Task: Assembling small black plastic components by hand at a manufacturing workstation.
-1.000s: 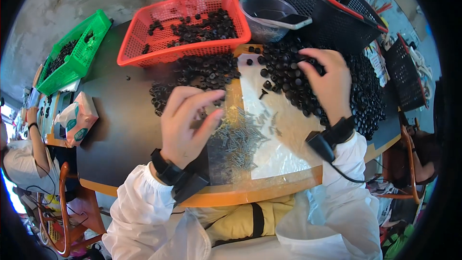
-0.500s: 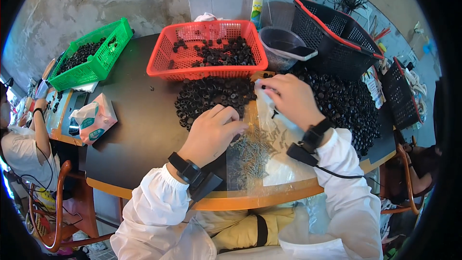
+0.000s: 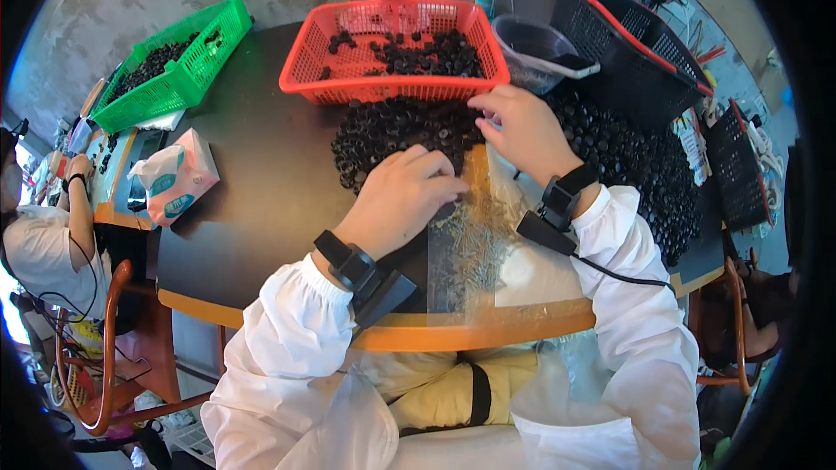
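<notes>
Head view: my left hand [image 3: 402,198] sits palm down at the near edge of the pile of small black round parts [image 3: 396,129], fingers [image 3: 442,181] curled over, tips pressed on the table at the pile's edge. Can't tell whether they've got a part pinched underneath, the hand hides it. My right hand [image 3: 522,129] is at the far right corner of the same pile, just below the red basket [image 3: 394,50], fingers bent and bunched at the tips, touching parts. Whether it actually grips one, can't tell either.

The pile lies on the dark round table [image 3: 252,183], touching the red basket's near wall. The red basket holds more of the same black parts, scattered. A second, bigger heap of black parts [image 3: 640,165] sits to the right of my right wrist.

Between my hands and toward me: a clear plastic sheet [image 3: 488,252] with a scatter of small thin metal pins [image 3: 475,244] on it. Black wrist units on both forearms, cable off the right one.

Rest: green basket [image 3: 178,65] far left with black parts in it, tissue pack [image 3: 174,178] on the table's left, black basket [image 3: 627,35] far right, grey tub [image 3: 540,48] next to it. Another person [image 3: 52,226] sits at far left.
</notes>
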The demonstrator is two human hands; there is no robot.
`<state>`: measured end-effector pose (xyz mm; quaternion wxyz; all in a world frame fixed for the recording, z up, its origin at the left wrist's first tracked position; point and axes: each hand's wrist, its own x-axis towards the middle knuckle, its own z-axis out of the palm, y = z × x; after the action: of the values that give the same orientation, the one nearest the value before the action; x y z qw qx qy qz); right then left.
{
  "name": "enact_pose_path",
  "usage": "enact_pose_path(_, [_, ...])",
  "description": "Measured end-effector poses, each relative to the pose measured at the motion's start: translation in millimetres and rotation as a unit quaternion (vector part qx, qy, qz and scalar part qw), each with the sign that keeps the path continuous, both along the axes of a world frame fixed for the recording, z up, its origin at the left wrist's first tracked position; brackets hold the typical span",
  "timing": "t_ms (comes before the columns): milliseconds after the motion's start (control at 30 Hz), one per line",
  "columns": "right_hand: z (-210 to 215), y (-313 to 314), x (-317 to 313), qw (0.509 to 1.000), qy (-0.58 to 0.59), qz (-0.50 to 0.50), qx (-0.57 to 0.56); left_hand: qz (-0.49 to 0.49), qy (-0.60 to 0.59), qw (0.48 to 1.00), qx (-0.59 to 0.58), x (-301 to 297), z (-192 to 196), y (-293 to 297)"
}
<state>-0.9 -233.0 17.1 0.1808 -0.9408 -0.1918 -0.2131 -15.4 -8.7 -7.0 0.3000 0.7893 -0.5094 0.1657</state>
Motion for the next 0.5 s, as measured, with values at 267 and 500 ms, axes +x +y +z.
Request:
enact_pose_path(267, [-8.4, -7.2, -11.6, 1.000, 0.007, -0.002, 0.022, -0.024, 0.009, 1.000, 0.008, 0.5, -0.4, -2.0])
enact_pose_path(500, [-0.2, -22.0, -23.6, 0.998, 0.034, -0.047, -0.017, -0.075, 0.040, 0.996, 0.008, -1.7, 5.3, 0.2])
